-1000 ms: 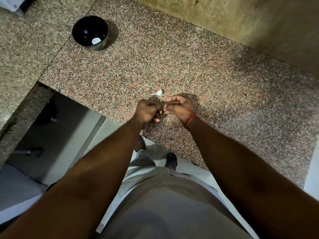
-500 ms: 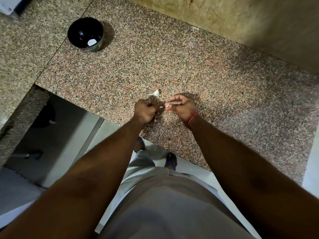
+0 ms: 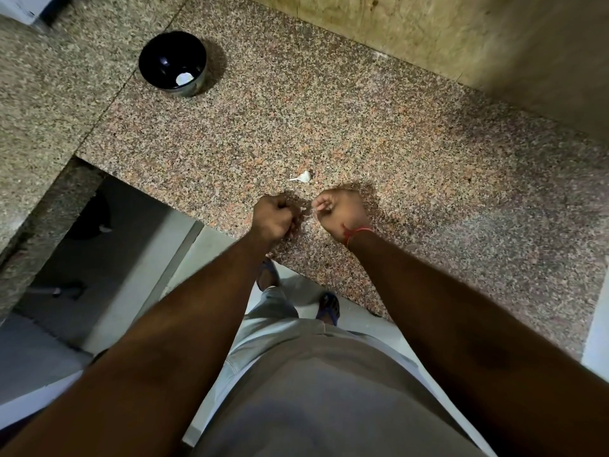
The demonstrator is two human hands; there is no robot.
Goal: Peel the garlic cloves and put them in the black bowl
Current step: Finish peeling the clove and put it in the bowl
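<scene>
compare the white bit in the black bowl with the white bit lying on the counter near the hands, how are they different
The white piece in the black bowl sits far off to the left; the white piece on the counter lies just beyond the hands. The bowl piece looks rounded and compact; the counter piece has a thin pointed tail toward the left. Both are small, white and untouched by either hand.

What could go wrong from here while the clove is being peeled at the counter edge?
1. Both hands, left hand and right hand, work close to the counter's front edge; a clove slipping from the grip could fall to the floor.
2. The black bowl sits far off to the left, so the carry is long and a drop is possible.
3. The white scrap lying beside the hands could be mistaken for a clove; it is too small to identify.
</scene>
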